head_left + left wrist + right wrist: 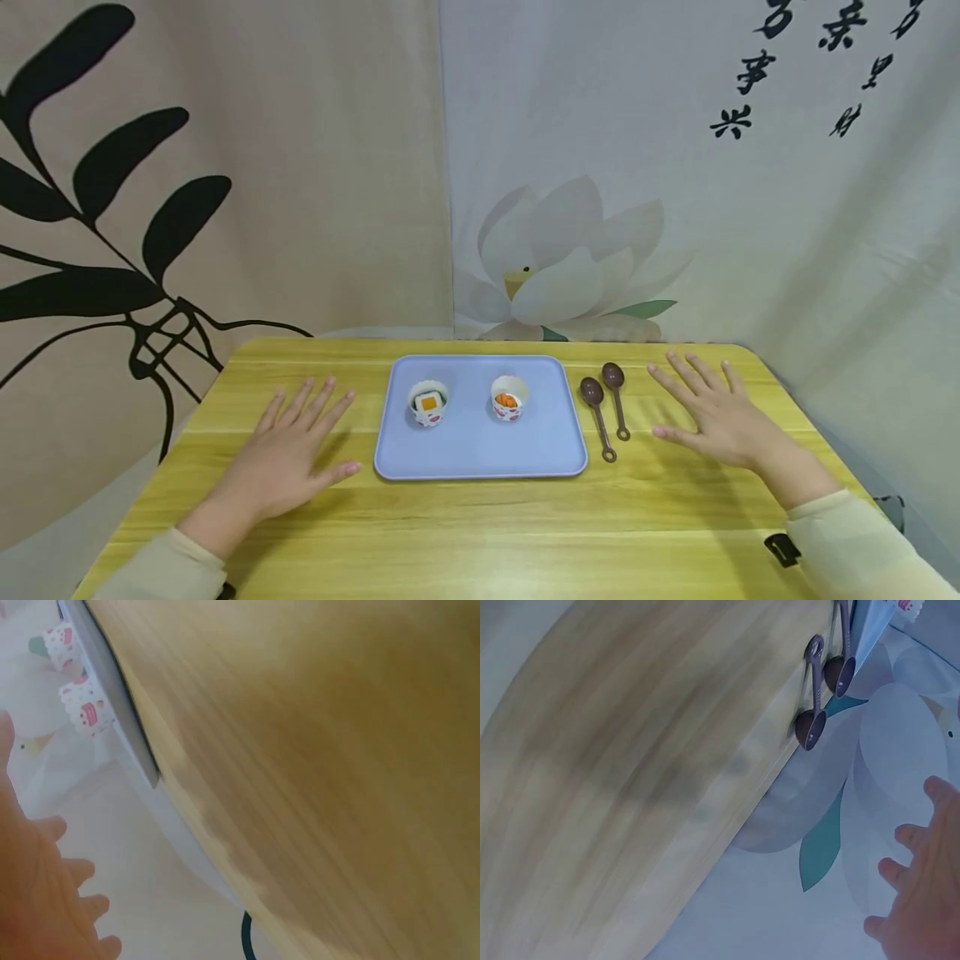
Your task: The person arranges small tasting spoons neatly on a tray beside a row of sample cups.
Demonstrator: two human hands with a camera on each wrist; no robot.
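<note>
My left hand [288, 454] hovers over the table to the left of a light blue tray [480, 458], fingers spread and holding nothing. On the tray stand two small patterned paper cups. The left cup [430, 417] has a white square piece with an orange-yellow centre [429, 402] in it; the right cup [507, 412] contains small orange pieces [506, 401]. Two brown spoons, one nearer [597, 412] and one farther [617, 398], lie right of the tray. Beyond them my right hand [723, 417] is raised with spread fingers, nearest the farther spoon and touching nothing.
The yellow wood-grain table [480, 542] has rounded far corners. Behind it hangs a pale curtain [360, 167] printed with dark leaves, a lotus flower and black characters. Shadows of both hands fall on the tabletop.
</note>
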